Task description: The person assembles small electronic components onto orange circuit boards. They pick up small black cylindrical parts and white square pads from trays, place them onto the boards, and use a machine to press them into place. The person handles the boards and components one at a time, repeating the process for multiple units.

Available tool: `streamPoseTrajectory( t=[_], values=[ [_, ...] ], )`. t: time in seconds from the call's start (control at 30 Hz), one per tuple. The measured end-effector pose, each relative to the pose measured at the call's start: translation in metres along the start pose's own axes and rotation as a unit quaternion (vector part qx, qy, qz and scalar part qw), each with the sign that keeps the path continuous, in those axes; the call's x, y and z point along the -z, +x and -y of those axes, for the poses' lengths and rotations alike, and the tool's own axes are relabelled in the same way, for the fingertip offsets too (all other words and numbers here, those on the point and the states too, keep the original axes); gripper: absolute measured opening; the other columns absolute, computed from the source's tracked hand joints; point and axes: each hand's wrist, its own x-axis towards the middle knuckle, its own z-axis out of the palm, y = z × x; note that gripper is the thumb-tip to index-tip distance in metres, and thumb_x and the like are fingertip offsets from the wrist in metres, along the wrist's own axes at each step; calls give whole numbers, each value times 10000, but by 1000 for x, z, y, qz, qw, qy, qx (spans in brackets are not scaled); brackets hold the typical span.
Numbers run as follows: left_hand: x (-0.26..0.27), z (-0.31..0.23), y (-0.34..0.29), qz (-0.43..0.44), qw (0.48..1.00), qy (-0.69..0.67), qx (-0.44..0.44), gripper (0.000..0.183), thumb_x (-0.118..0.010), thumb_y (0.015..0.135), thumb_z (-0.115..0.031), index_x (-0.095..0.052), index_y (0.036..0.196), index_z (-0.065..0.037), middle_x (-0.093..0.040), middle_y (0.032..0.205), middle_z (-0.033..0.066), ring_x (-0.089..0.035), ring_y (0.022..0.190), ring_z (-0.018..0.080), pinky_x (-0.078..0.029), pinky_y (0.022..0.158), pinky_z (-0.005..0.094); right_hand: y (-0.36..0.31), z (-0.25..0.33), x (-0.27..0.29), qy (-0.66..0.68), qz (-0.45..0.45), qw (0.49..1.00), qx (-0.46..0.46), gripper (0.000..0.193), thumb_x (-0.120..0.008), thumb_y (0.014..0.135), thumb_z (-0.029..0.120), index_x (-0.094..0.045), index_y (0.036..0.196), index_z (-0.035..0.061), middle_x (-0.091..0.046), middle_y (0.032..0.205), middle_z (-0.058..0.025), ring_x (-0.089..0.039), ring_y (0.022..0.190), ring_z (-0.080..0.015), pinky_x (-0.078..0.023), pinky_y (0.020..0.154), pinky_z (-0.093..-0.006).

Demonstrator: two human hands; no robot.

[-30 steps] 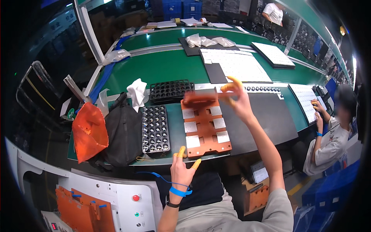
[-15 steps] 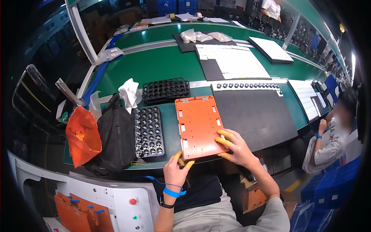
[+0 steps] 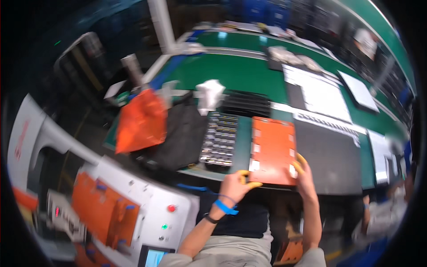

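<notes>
An orange flat panel (image 3: 272, 151) with small cutouts along its sides lies at the near edge of the green bench. My right hand (image 3: 305, 178), in yellow finger cots, grips its right edge close to the near corner. At the near left corner, my left hand (image 3: 235, 184) closes thumb and fingers on the panel; motion blurs the exact contact. A blue strap circles the left wrist. Left of the panel stands a black tray (image 3: 219, 140) filled with shiny round parts.
A black mat (image 3: 329, 155) lies right of the panel. Behind are another black tray (image 3: 246, 103) and a crumpled white cloth (image 3: 210, 94). An orange bag (image 3: 142, 122) and black bag (image 3: 182, 138) sit left. A white machine with a red button (image 3: 171, 208) stands at lower left.
The view has swung left, so the bench contents appear further right and blurred. Both hands remain at the panel's near end; the right hand's fingers now lie more along its edge.
</notes>
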Motion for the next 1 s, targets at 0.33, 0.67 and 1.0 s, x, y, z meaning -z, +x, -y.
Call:
streamPoseTrajectory(
  t=[0.33, 0.67, 1.0],
  values=[
    [7, -35, -16, -27, 995, -97, -19, 510, -933, 665, -400, -660, 841, -7, -478, 564, 18, -429, 520, 123, -394, 513, 318, -13, 6, 12, 80, 40, 995, 51, 504, -597, 935, 115, -485, 1382, -89, -620, 1275, -155, -632, 1156, -213, -503, 997, -323],
    [39, -69, -86, -66, 978, -161, -118, 547, -932, 668, -360, -646, 974, -9, -487, 632, 49, -439, 559, 150, -419, 554, 309, -87, 36, 7, 42, -1, 985, 166, 655, -607, 925, 191, -374, 1485, -54, -515, 1401, -183, -584, 1225, -266, -498, 1018, -381],
    [156, -79, -233, -488, 806, 33, -335, 593, -838, 757, -384, -614, 1151, -3, -554, 849, 76, -542, 681, 226, -464, 611, 351, -201, 57, -201, 237, 83, 933, 256, 980, -609, 852, 590, -282, 1509, -60, -497, 1401, -211, -549, 1253, -317, -456, 1062, -461]
  ],
)
